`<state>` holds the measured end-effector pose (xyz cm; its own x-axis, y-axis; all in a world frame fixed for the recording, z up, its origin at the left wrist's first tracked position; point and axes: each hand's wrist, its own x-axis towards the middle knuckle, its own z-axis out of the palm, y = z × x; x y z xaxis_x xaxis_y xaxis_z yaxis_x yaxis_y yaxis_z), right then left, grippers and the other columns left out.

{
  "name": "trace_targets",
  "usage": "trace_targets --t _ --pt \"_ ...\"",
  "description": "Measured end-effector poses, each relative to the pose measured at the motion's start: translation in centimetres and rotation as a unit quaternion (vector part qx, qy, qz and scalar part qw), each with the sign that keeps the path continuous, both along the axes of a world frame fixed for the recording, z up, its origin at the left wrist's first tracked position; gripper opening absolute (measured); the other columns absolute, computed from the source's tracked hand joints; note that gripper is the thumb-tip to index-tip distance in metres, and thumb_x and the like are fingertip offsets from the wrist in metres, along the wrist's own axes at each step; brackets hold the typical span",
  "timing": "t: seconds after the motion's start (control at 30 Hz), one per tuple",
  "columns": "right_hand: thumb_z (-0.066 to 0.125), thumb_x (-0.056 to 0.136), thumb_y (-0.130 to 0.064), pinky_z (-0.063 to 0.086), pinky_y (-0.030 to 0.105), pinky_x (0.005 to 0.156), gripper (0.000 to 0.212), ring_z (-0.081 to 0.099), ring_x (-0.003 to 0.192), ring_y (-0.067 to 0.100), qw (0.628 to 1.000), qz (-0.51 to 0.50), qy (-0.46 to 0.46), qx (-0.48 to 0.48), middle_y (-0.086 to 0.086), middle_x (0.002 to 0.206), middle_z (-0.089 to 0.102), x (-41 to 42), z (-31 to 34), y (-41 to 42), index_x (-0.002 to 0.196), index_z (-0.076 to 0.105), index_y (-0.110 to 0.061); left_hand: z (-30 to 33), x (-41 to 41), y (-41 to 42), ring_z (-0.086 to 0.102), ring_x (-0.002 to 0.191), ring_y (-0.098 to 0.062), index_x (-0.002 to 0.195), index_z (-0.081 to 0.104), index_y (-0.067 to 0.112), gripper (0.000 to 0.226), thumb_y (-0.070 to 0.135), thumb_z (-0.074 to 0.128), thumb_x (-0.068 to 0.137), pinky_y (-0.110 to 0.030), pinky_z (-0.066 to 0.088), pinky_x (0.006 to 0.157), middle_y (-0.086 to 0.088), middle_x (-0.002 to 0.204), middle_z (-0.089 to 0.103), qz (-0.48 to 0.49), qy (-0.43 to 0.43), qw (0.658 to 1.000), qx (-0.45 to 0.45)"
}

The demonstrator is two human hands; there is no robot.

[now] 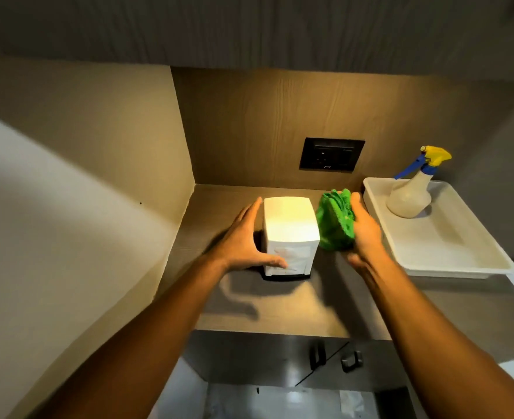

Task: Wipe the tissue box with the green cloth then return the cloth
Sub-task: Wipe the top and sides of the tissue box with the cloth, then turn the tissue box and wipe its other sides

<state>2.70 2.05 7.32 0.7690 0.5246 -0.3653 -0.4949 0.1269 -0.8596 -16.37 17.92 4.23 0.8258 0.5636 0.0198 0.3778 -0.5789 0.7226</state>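
Observation:
A white upright tissue box (289, 228) on a dark base stands on the wooden counter, lit from above. My left hand (243, 243) rests against its left side, with the thumb across the lower front face. My right hand (367, 234) holds the bunched green cloth (335, 220) flat against the box's right side.
A white tray (449, 252) sits on the counter at the right, with a spray bottle (410, 195) with a blue and yellow trigger in its far corner. A black wall socket (331, 154) is behind the box. A side wall (113, 176) stands close on the left, and cabinet handles (334, 358) show below the counter's front edge.

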Motion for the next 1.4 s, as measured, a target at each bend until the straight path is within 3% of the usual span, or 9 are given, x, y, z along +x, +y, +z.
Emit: trace_targets --t 0.13,0.27,0.37,0.57,0.7,0.97,1.1,1.27,1.4 --pt "0.045 0.093 -0.063 0.05 0.055 0.093 0.065 0.061 0.118 0.037 0.971 -0.001 0.186 0.153 0.019 0.128 0.065 0.1 -3.3 -3.0 0.13 0.063 -0.013 2.5 2.0 -1.4 0.011 0.151 -0.014 0.157 0.009 0.028 0.111 0.09 0.043 0.072 -0.033 0.014 0.116 0.005 0.167 0.009 0.036 -0.038 0.996 0.075" --pt "0.043 0.095 -0.06 0.048 0.054 0.092 0.059 0.061 0.111 0.038 0.94 -0.052 0.255 0.222 0.019 0.11 0.073 -1.1 -3.9 -3.8 0.113 0.07 -0.01 4.5 6.3 -3.3 0.001 0.153 -0.026 0.157 0.013 0.013 0.088 0.07 0.027 0.092 -0.046 0.006 0.122 -0.008 0.167 0.008 0.023 0.109 0.98 0.164" --pt "0.052 0.091 -0.06 0.049 0.051 0.098 0.059 0.064 0.107 0.035 0.936 -0.081 0.254 0.229 0.016 0.113 0.071 -1.6 -4.5 -4.2 0.118 0.07 -0.012 4.3 7.2 -3.8 0.001 0.153 -0.031 0.158 0.011 0.01 0.077 0.059 0.026 0.1 -0.047 0.007 0.123 -0.011 0.167 0.008 0.008 0.171 0.966 0.194" --pt "0.076 0.077 -0.046 0.058 0.053 0.085 0.056 0.071 0.101 0.033 0.966 -0.108 0.174 0.159 0.015 0.111 0.074 -3.4 -6.8 -4.0 0.121 0.068 -0.013 4.7 6.7 -2.9 0.006 0.153 -0.025 0.158 0.01 0.013 0.077 0.062 0.021 0.099 -0.036 0.006 0.118 -0.007 0.166 0.013 -0.055 0.176 0.956 0.228" --pt "0.071 0.087 -0.04 0.059 0.033 0.064 0.028 0.076 0.085 0.022 0.983 -0.103 0.081 0.132 0.004 0.096 0.078 -5.0 -6.7 -2.4 0.11 0.072 -0.025 4.6 6.1 -1.8 0.003 0.153 -0.022 0.158 0.008 0.016 0.081 0.067 0.016 0.096 -0.035 0.003 0.115 -0.004 0.167 0.01 -0.059 0.187 0.954 0.228" --pt "0.048 0.096 -0.055 0.06 0.036 0.075 0.045 0.07 0.09 0.021 0.996 -0.049 -0.071 0.022 0.005 0.1 0.073 -3.2 -4.2 2.1 0.112 0.069 -0.018 4.0 6.7 -1.7 0.005 0.153 -0.021 0.158 0.006 0.02 0.08 0.066 0.016 0.094 -0.034 0.004 0.115 -0.001 0.168 0.008 -0.057 0.195 0.951 0.234" --pt "0.044 0.095 -0.058 0.055 0.026 0.081 0.052 0.063 0.102 0.01 0.988 0.012 -0.144 -0.057 0.0 0.125 0.066 -4.3 -5.7 0.8 0.133 0.058 -0.025 4.3 6.7 -2.4 0.005 0.153 -0.023 0.158 0.009 0.017 0.079 0.061 0.02 0.094 -0.04 0.006 0.121 -0.003 0.167 0.011 -0.059 0.187 0.953 0.229" --pt "0.064 0.092 -0.038 0.049 0.015 0.091 0.05 0.057 0.117 0.006 0.964 -0.055 -0.258 0.016 -0.003 0.133 0.062 -5.6 -6.0 1.2 0.135 0.059 -0.013 4.8 6.8 -2.6 0.004 0.153 -0.024 0.158 0.01 0.013 0.08 0.057 0.02 0.092 -0.047 0.01 0.124 -0.007 0.167 0.012 -0.066 0.183 0.957 0.218" --pt "0.066 0.091 -0.04 0.057 0.021 0.076 0.038 0.068 0.097 0.007 0.983 -0.026 -0.181 -0.029 0.001 0.117 0.072 -2.0 -4.6 3.7 0.122 0.068 -0.018 4.9 6.8 -2.7 0.004 0.153 -0.023 0.158 0.01 0.015 0.081 0.059 0.018 0.091 -0.05 0.01 0.124 -0.005 0.167 0.012 -0.064 0.192 0.956 0.214"
